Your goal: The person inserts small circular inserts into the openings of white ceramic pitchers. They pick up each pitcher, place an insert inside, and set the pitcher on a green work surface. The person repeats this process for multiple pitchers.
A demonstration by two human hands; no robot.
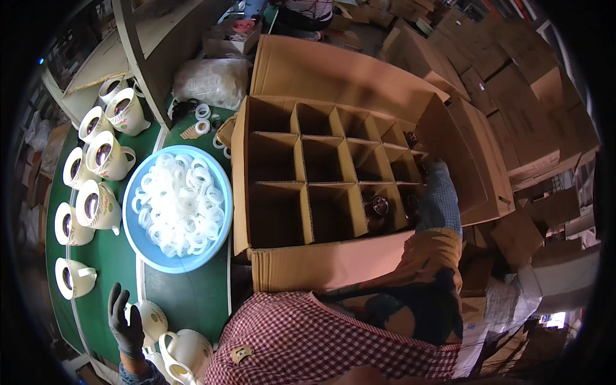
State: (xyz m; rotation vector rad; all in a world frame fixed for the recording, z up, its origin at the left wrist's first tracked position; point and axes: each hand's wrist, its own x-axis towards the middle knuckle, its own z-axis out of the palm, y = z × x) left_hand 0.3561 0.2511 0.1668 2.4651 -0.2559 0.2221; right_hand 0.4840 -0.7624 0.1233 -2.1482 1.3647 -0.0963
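My left hand, in a dark glove, is raised at the lower left. Its fingers are stretched out and it holds nothing. Beside it stands a white jug, with another white jug nearer me. My right arm, in a blue sleeve, reaches over the right end of a cardboard carton with dividers. The fingers of my right hand are hidden there. Round shiny dark-reddish tops show in a few right-hand cells, one of them a glassy round top. Other cells show no contents.
A blue basin heaped with translucent white rings stands on the green table. Several white jugs with dark openings line its left side. A metal post rises behind. Stacked cartons fill the right.
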